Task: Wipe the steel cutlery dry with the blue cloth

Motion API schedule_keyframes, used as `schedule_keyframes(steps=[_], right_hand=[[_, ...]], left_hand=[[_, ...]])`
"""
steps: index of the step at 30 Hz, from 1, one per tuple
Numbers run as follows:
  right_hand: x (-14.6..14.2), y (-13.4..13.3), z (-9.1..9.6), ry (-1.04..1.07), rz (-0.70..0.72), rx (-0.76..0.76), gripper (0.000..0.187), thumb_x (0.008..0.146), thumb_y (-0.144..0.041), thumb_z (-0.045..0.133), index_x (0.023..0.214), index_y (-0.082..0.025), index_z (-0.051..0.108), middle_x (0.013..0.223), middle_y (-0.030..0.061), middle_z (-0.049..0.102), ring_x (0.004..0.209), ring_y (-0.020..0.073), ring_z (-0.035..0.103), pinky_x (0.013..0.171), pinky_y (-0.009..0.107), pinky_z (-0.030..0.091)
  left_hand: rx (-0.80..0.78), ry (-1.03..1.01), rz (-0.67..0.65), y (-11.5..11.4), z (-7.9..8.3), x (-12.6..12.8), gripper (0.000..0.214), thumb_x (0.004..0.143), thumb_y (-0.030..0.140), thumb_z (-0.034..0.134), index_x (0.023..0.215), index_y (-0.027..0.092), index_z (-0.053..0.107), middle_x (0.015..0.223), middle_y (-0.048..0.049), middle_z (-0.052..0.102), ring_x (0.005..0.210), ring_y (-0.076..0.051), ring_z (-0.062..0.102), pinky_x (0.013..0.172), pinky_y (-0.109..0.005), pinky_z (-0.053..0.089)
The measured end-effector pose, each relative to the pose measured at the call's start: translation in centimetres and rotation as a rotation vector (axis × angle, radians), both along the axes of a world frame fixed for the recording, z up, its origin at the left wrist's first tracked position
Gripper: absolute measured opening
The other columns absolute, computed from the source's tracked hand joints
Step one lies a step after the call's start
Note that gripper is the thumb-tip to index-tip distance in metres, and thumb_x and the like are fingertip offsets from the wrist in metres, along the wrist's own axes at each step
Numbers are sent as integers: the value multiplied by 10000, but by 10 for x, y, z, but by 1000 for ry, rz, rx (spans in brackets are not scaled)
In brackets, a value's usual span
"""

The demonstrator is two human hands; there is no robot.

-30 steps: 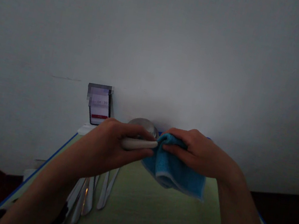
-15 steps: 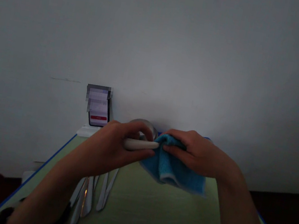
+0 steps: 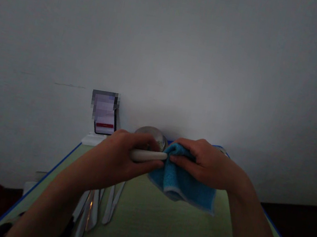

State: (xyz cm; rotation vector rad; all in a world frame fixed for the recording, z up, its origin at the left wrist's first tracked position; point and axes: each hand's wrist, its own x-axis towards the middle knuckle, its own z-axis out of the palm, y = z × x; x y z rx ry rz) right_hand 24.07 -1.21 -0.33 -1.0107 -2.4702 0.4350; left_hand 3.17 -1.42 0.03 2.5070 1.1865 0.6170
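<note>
My left hand (image 3: 120, 156) is closed around a smooth white handle (image 3: 148, 156), which points to the right. The handle's right end meets a blue cloth (image 3: 185, 187); whatever extends beyond it is hidden by the folds, so I cannot tell the kind of utensil. With thumb and fingers, my right hand (image 3: 202, 161) pinches the cloth at that end. The cloth's lower part hangs loose above the table. Below my left forearm lie several metal cutlery pieces (image 3: 92, 214), their far ends partly covered by the arm.
Behind my hands stands a round metal bowl (image 3: 150, 130). A phone (image 3: 105, 122) leans near the wall on a white stand (image 3: 92, 139). The green table (image 3: 164, 231) has a blue edge. A dark object (image 3: 4, 229) sits at the lower left.
The cloth's loose lower part has shifted slightly left and down. Both hands stay almost in place, keeping their grips on the handle and the cloth.
</note>
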Motion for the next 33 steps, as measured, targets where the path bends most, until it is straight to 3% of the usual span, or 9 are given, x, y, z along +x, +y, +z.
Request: schedule_keyframes(steps=[16,22,33], right_hand=[[2,-2,6,-82,-27,-85,174,779,-171,446,917,-200,549,824,-3,617,691,111,547,614,223,376],[4,0,4,-22,-21,-99,145,796,-204,466,912,-190,551,790,-18,592,679,97,525,615,212,374],[6,0,4,71,-12,-124,208,828,-350,460,860,-176,569,719,-28,567,631,82,496,571,203,358]], left_hand=[[54,40,-5,0,0,5,201,757,402,555,844,224,586,601,58,590,503,-76,541,469,-165,343],[21,-66,-29,0,-1,2,206,746,366,590,883,217,550,580,76,563,466,-57,491,439,-143,338],[156,-105,-75,7,-1,-7,209,746,375,599,832,185,603,795,2,598,698,-116,545,606,-200,403]])
